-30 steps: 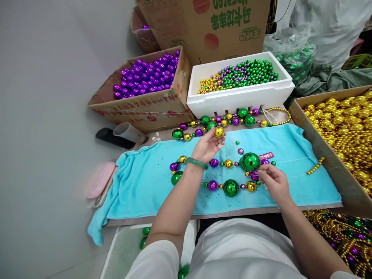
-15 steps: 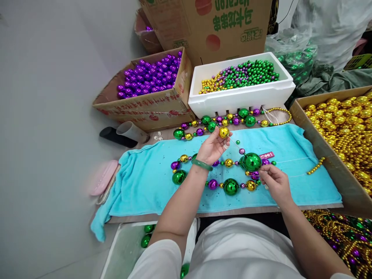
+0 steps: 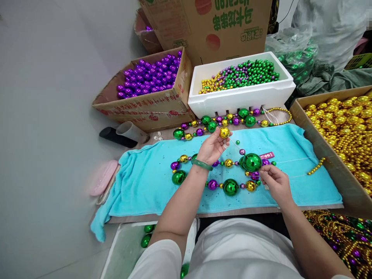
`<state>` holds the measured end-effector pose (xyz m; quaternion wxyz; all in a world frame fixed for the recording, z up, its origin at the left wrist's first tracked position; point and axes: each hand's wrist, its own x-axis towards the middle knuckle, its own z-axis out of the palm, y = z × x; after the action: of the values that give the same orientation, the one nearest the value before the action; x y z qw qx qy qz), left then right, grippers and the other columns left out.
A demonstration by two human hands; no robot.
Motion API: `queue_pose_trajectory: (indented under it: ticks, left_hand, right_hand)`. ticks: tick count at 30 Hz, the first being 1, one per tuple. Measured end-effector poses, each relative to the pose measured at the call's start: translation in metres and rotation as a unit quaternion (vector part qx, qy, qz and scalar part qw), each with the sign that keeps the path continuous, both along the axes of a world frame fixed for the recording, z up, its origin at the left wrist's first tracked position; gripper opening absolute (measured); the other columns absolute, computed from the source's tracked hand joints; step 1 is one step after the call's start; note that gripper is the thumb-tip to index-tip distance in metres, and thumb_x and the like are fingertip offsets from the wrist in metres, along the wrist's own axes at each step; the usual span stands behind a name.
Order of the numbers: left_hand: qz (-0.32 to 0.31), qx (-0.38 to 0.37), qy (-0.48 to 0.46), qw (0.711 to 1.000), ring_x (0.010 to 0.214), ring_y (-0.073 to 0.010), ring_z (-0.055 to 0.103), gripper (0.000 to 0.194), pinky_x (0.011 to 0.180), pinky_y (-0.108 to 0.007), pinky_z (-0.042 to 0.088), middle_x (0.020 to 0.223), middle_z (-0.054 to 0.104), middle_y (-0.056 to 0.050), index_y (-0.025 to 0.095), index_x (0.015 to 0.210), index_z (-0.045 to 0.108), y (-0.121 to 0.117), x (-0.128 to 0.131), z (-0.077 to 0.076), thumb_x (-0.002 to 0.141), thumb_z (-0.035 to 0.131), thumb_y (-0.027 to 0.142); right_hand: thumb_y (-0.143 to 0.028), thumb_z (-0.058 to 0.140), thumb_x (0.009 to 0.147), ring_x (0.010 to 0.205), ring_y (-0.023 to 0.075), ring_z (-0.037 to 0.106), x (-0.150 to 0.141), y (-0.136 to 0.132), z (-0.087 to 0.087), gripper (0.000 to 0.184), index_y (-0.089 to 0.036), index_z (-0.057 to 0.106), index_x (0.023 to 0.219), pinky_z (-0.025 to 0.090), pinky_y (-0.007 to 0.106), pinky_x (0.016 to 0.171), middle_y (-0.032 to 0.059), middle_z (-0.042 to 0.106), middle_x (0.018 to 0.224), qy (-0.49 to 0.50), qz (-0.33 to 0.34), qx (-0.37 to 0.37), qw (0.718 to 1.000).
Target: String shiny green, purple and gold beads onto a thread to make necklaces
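My left hand [image 3: 211, 147], with a green bangle [image 3: 202, 164] at its wrist, is closed on a shiny gold bead [image 3: 224, 132]. A pale string slants from that bead down to a small purple bead [image 3: 242, 152] and a large green bead [image 3: 253, 162]. Just right of the green bead, my right hand [image 3: 275, 182] pinches the string between thumb and fingers. Beneath both hands lies a strand of green, purple and gold beads [image 3: 230, 186] on a turquoise towel [image 3: 145, 186]. One loose small green bead [image 3: 237, 142] rests by the string.
Behind the towel lies another bead strand [image 3: 250, 121]. Farther back stand a carton of purple beads [image 3: 162, 106] and a white foam box [image 3: 241, 95] of small mixed beads. A carton of gold beads [image 3: 325, 155] borders the right. Dark and clear cups [image 3: 130, 133] lie at left.
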<state>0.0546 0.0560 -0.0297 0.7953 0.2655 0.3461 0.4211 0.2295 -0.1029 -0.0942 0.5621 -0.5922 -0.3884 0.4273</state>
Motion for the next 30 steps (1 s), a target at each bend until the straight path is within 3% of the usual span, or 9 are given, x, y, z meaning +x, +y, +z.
queue_pose_trajectory:
  ticks: [7,12,20,25,30]
  left_hand:
    - [-0.007,0.017,-0.001,1.0,0.069,-0.0098,0.063,0.027,0.064,-0.02,0.052,0.087,0.071,-0.009,0.011,0.091,0.066,0.001,-0.002,-0.004,0.087,0.059,0.037]
    - [-0.028,0.08,0.042,0.996,0.072,-0.0101,0.063,0.025,0.065,-0.021,0.05,0.09,0.07,-0.007,0.015,0.098,0.067,-0.006,0.002,-0.005,0.077,0.071,0.026]
    - [-0.057,0.133,0.057,0.988,0.081,-0.011,0.061,0.037,0.07,-0.023,0.049,0.095,0.068,-0.003,0.02,0.103,0.068,-0.016,0.007,0.001,0.068,0.078,0.023]
    - [-0.068,0.159,0.062,0.983,0.083,-0.0115,0.061,0.036,0.072,-0.024,0.049,0.096,0.068,-0.003,0.021,0.101,0.069,-0.017,0.008,0.002,0.066,0.079,0.023]
    - [-0.068,0.147,0.064,0.985,0.082,-0.0116,0.061,0.035,0.071,-0.024,0.049,0.097,0.068,-0.004,0.02,0.102,0.069,-0.014,0.009,-0.001,0.068,0.077,0.026]
  right_hand:
    - [-0.034,0.062,0.077,0.048,0.0094,0.043,0.0,0.0,0.0,0.017,-0.018,0.06,0.072,0.034,0.023,0.045,-0.0032,0.05,0.053,0.005,0.005,-0.003,1.0]
    - [-0.035,0.062,0.078,0.049,0.0092,0.043,0.0,0.0,-0.003,0.018,-0.017,0.06,0.073,0.034,0.022,0.046,-0.0029,0.051,0.054,0.005,0.002,-0.009,1.0]
    - [-0.042,0.068,0.072,0.052,0.0109,0.047,0.0,0.007,-0.02,0.026,-0.018,0.067,0.081,0.038,0.024,0.048,-0.0014,0.056,0.06,0.02,-0.056,-0.051,0.997]
    - [-0.044,0.065,0.075,0.054,0.0115,0.047,0.003,0.009,-0.028,0.027,-0.018,0.066,0.08,0.038,0.025,0.051,-0.0015,0.054,0.06,0.015,-0.027,-0.06,0.998]
    - [-0.044,0.066,0.073,0.054,0.0118,0.051,0.003,0.01,-0.024,0.027,-0.018,0.06,0.078,0.038,0.023,0.048,-0.0009,0.057,0.062,0.053,-0.007,-0.074,0.996]
